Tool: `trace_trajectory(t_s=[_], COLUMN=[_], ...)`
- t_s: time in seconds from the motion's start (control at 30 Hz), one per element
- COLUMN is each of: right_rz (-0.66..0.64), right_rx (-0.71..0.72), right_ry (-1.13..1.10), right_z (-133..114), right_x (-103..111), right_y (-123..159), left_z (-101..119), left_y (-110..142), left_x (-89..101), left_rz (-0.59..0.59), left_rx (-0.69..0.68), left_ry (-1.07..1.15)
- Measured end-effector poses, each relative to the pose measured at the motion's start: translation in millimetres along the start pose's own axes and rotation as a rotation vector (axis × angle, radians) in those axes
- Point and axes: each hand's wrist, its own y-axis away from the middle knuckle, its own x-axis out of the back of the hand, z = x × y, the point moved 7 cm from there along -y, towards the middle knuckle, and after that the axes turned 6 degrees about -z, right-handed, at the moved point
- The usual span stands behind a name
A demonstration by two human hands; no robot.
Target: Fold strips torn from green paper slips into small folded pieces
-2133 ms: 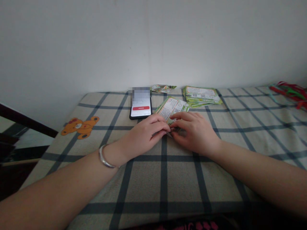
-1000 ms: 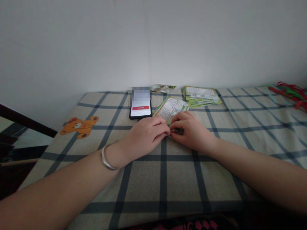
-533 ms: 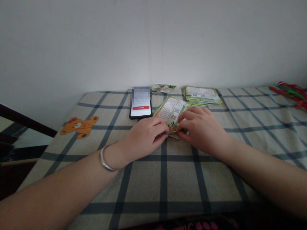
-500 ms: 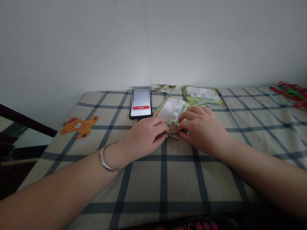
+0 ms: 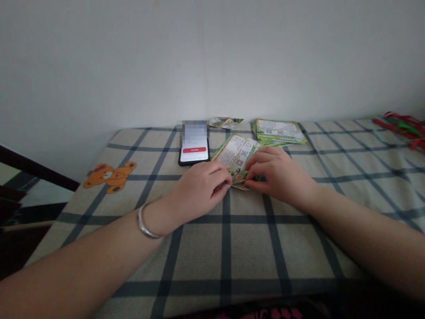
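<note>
Printed green-and-white leaflets [image 5: 235,153] lie on the checked tablecloth in front of me, with QR codes and small text on the top one. At their near edge, my left hand [image 5: 207,184] is closed, thumb and fingers pinching a leaflet corner. My right hand [image 5: 277,173] has its fingertips pressed together on the same near edge from the other side, covering the leaflets' right part. A silver bangle [image 5: 144,223] circles my left wrist. Just beyond my left hand lies a black phone [image 5: 195,155] with a lit screen and a red button.
Behind the leaflets lies a stack of similar leaflets [image 5: 279,129], and a folded leaflet [image 5: 226,122] rests by the wall. Red and green strips [image 5: 403,126] sit at the far right. A bear picture [image 5: 109,176] is on the cloth at left, near a dark chair [image 5: 36,168].
Both hands stay at the leaflets' near edge. My right hand has shifted very slightly left, and the view has moved a little.
</note>
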Motion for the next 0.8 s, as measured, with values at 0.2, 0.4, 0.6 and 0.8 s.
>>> trace_trajectory(t_s=[0.2,0.4,0.6,0.8], right_rz=[0.02,0.002,0.026,0.059], right_rx=[0.035,0.025,-0.031,-0.012], right_ry=[-0.207,-0.248,-0.219,-0.164], right_z=[13.6,11.2,9.4,4.4], right_x=[0.8,-1.0,-5.4,-6.9], right_y=[0.3,0.4,0.4,0.2], left_z=[-6.8,-15.5,-16.7,-17.9], left_y=[0.9,2.3,2.9,5.2], left_x=[3.6,4.5,3.0,1.8], left_rz=[0.035,0.05,0.022,0.008], left_rx=[0.052,0.086,0.155,0.205], left_ry=[0.022,0.018,-0.073,-0.159])
